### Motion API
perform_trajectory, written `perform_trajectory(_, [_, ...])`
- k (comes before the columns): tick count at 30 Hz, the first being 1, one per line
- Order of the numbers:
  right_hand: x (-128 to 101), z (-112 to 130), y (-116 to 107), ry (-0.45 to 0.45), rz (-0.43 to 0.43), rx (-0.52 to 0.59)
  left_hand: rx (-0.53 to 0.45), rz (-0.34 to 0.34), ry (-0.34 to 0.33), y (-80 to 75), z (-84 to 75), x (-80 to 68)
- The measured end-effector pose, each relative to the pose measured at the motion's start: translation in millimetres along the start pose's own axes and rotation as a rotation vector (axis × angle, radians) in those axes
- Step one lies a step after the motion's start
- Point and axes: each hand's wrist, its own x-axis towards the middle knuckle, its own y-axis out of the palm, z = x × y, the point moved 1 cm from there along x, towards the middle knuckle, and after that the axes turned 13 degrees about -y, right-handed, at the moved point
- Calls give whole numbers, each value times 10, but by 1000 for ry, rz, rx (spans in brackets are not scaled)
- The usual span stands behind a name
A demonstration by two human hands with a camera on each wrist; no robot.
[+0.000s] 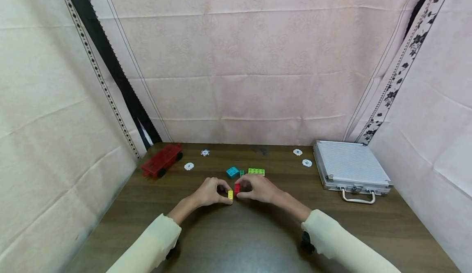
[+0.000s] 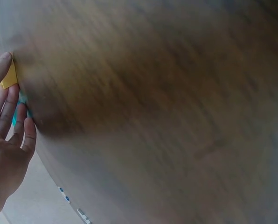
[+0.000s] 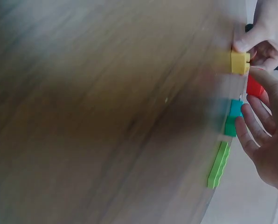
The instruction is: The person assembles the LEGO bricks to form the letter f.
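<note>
Going left to right: left hand (image 1: pixel 208 192) pinches a small yellow plastic brick (image 1: pixel 230 195), right hand (image 1: pixel 258 188) pinches a small red plastic brick (image 1: pixel 237 188), both low over the dark wooden table (image 1: pixel 236 240). The two bricks look side by side, probably not snapped together yet, hard to tell. The blue brick (image 1: pixel 232 172), small dark-green brick (image 1: pixel 241 173) and lime-green plate (image 1: pixel 256 171) lie unused just behind.
</note>
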Motion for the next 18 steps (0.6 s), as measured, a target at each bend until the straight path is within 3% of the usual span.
perform_trajectory(18, [117, 136, 112, -54, -5, -42, 65, -3, 31, -25, -21, 11])
